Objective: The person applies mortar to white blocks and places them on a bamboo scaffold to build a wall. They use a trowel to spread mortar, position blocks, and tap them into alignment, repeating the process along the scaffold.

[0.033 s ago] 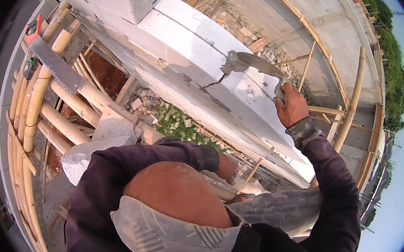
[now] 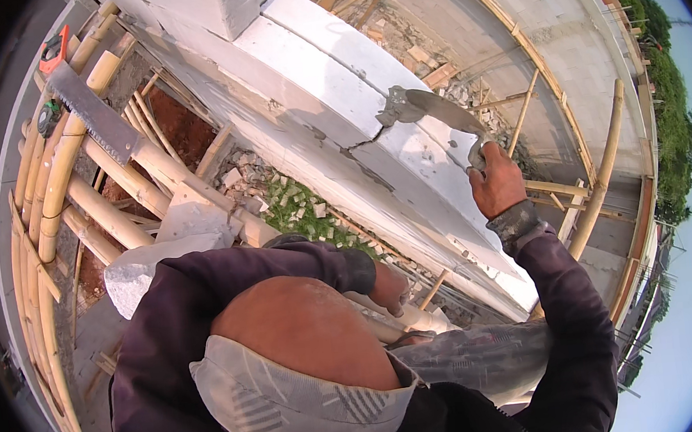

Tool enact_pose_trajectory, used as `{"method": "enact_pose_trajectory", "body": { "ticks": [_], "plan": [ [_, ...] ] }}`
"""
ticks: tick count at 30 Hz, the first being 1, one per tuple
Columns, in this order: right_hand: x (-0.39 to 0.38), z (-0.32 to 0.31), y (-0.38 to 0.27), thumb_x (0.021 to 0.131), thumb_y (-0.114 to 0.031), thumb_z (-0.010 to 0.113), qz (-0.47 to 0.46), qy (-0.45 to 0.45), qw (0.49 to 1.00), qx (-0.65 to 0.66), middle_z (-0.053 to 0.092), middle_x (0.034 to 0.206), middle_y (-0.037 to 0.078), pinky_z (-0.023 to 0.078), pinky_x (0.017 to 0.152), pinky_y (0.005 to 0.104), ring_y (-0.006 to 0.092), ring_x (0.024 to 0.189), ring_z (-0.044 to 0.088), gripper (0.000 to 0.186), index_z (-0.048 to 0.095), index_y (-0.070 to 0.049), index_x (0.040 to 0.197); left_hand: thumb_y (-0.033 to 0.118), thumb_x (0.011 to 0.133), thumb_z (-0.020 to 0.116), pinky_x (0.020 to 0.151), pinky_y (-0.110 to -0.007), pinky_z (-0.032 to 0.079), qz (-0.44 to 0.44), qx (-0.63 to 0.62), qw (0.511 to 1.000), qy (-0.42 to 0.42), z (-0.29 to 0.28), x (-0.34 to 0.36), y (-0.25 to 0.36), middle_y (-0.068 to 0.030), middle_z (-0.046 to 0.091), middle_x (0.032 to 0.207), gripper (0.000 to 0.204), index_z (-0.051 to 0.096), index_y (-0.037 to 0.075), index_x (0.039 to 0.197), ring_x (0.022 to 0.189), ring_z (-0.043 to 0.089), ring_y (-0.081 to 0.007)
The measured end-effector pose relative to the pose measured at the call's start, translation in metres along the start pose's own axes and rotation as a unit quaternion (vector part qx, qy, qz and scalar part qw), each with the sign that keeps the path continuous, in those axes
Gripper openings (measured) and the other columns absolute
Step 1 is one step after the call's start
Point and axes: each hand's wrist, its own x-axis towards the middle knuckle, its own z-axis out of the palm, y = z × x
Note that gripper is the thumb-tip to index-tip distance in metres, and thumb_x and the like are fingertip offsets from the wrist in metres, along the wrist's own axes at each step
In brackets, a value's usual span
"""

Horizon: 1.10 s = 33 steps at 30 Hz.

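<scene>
My right hand [image 2: 498,182] grips the handle of a trowel [image 2: 448,110]. Its metal blade points left across the top of a pale block wall [image 2: 320,58]. Grey mortar [image 2: 396,109] clings around the blade tip, above a dark, jagged joint between two blocks. My left hand [image 2: 388,288] is held low before my body, on the near side of the wall, with its fingers curled. Whatever those fingers may hold is hidden. Bamboo poles pass close beneath that hand.
Bamboo scaffolding [image 2: 59,179] stands at the left, with an orange-handled handsaw [image 2: 94,110] and a green tape measure [image 2: 48,117] on it. A broken white block [image 2: 144,275] rests nearer me. Rubble and grass [image 2: 296,208] lie below. Beyond the wall, a bamboo pole [image 2: 601,169] slants upward.
</scene>
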Motion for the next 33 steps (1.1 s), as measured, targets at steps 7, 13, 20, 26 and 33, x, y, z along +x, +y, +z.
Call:
{"method": "enact_pose_trajectory", "body": {
  "ticks": [7,13,20,26,33],
  "plan": [
    [0.009,0.004,-0.02,0.079,-0.009,0.068,-0.045,-0.026,0.998,0.021,0.06,0.096,0.024,0.049,0.073,0.0524,0.0462,0.085,0.061,0.033,0.049,-0.003,0.105,0.043,0.087,0.066,0.093,-0.043,0.048,0.002,0.012,1.0,0.006,-0.004,-0.001,-0.005,-0.0174,0.063,0.121,0.053,0.062,0.006,0.125,0.115,0.059,-0.0334],
    [0.014,0.001,-0.015,0.079,-0.009,0.069,-0.083,-0.023,0.996,0.008,0.06,0.095,0.022,0.049,0.071,0.0509,0.0453,0.083,0.061,0.032,0.049,-0.004,0.103,0.042,0.087,0.067,0.094,-0.043,0.047,-0.027,0.007,0.999,0.023,-0.013,-0.013,-0.006,-0.0192,0.062,0.123,0.056,0.06,0.003,0.127,0.115,0.059,-0.0338],
    [0.01,0.001,-0.001,0.079,-0.009,0.07,0.002,0.03,0.996,0.08,0.06,0.084,0.025,0.047,0.071,0.0493,0.0451,0.079,0.06,0.031,0.049,-0.001,0.1,0.04,0.087,0.068,0.095,-0.042,0.046,-0.015,-0.005,0.999,0.035,-0.014,-0.011,-0.01,-0.0197,0.062,0.124,0.055,0.06,0.002,0.126,0.114,0.059,-0.0345],
    [0.008,0.015,0.003,0.08,-0.009,0.068,0.068,0.012,0.993,0.095,0.061,0.08,0.026,0.048,0.074,0.051,0.0483,0.081,0.061,0.032,0.047,0.002,0.102,0.04,0.087,0.068,0.094,-0.042,0.047,-0.006,-0.002,1.0,0.029,-0.014,-0.007,-0.012,-0.0195,0.063,0.12,0.054,0.061,0.002,0.125,0.112,0.06,-0.0342],
    [0.004,0.027,-0.018,0.08,-0.01,0.066,-0.022,-0.062,0.995,0.071,0.059,0.098,0.029,0.047,0.075,0.0542,0.0489,0.088,0.06,0.035,0.042,0.0,0.104,0.04,0.087,0.068,0.094,-0.042,0.047,-0.01,-0.015,0.999,0.041,-0.011,-0.008,-0.015,-0.0192,0.063,0.12,0.054,0.061,0.002,0.124,0.112,0.06,-0.0341]
  ]
}}
